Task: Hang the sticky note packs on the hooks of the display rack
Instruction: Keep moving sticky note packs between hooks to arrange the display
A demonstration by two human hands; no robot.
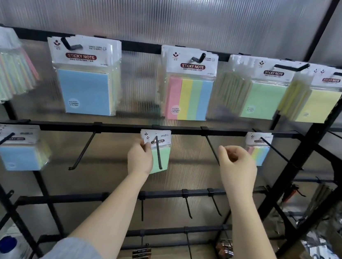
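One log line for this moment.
left hand: pinches green sticky note pack on middle-row hook | right hand: curled, empty, beside bare hook

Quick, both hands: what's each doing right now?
Left hand: holding the green sticky note pack on its hook.
Right hand: fingers curled, holding nothing visible.

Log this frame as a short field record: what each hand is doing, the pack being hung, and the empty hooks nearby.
left hand: pinches green pack's header
green pack: threaded on middle-row hook
right hand: fingers curled, nothing visibly held
empty hooks: one left of green pack, one right
top row: full of packs
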